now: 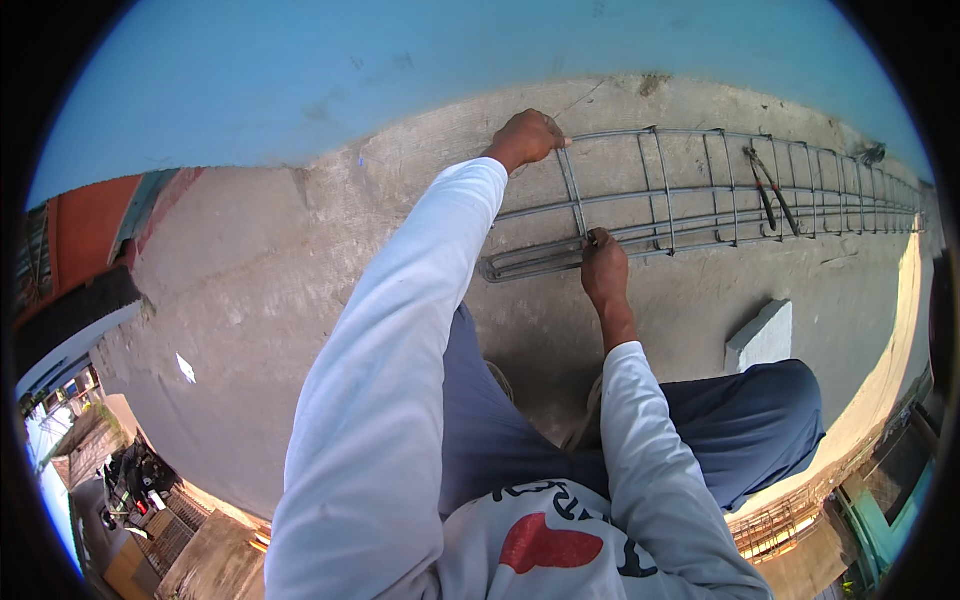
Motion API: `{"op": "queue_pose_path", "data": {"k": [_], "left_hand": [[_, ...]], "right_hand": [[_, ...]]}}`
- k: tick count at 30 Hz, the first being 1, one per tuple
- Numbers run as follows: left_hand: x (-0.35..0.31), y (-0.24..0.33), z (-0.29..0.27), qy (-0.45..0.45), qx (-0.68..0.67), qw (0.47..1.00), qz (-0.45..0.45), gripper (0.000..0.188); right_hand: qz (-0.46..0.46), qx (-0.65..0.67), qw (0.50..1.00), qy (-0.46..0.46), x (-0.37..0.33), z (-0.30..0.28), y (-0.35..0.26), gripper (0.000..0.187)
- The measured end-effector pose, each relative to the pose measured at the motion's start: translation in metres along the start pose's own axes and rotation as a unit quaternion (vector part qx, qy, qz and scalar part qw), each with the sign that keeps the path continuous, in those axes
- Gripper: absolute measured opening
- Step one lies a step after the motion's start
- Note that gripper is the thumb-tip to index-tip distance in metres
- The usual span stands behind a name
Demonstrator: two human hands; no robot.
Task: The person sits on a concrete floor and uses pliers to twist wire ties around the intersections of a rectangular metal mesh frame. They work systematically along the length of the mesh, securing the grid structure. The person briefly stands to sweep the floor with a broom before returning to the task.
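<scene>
A long cage of steel rebar, with thin stirrups across its lengthwise bars, runs from in front of me to the far right. My left hand is closed at the far corner of its endmost stirrup, where a long bar begins. At the near corner of that same stirrup, my right hand is closed on the steel; a small dark thing at its fingertips is too small to name. Bent bar ends stick out left of the right hand. Pincers with red and black handles rest on the cage.
A pale block sits on the concrete floor right of my bent knee. Beyond the cage rises a blue wall. A white scrap lies at left. Along the lower right runs the floor's sunlit edge.
</scene>
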State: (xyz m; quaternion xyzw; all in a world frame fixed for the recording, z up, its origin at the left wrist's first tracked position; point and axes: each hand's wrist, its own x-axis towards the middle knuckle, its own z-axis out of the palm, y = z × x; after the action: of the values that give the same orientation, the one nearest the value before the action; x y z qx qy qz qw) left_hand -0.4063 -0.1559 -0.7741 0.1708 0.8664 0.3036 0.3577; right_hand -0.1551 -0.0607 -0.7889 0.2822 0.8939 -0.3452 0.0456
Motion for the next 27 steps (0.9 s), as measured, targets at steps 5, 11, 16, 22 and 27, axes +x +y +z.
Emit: {"op": "queue_pose_path", "data": {"k": [5,11,16,22,27], "left_hand": [[-0.017,0.007,-0.004,0.047,0.066,0.997,0.006,0.048],[-0.034,0.044,-0.037,-0.001,0.111,0.994,-0.008,0.058],[-0.033,-0.024,-0.042,0.021,0.032,0.998,-0.05,0.067],[-0.05,-0.048,-0.072,-0.068,0.122,0.981,-0.132,0.054],[-0.089,-0.082,-0.111,-0.122,0.057,0.981,-0.143,0.062]], "right_hand": [[0.044,0.042,0.998,-0.013,0.001,-0.018,-0.015,0.03],[0.045,0.199,0.978,0.043,0.027,-0.067,-0.066,0.037],[0.023,0.307,0.951,-0.012,0.046,-0.085,-0.115,0.04],[0.072,0.19,0.967,-0.153,0.041,-0.052,-0.08,0.041],[0.05,0.274,0.942,-0.185,0.022,-0.015,-0.111,0.041]]}}
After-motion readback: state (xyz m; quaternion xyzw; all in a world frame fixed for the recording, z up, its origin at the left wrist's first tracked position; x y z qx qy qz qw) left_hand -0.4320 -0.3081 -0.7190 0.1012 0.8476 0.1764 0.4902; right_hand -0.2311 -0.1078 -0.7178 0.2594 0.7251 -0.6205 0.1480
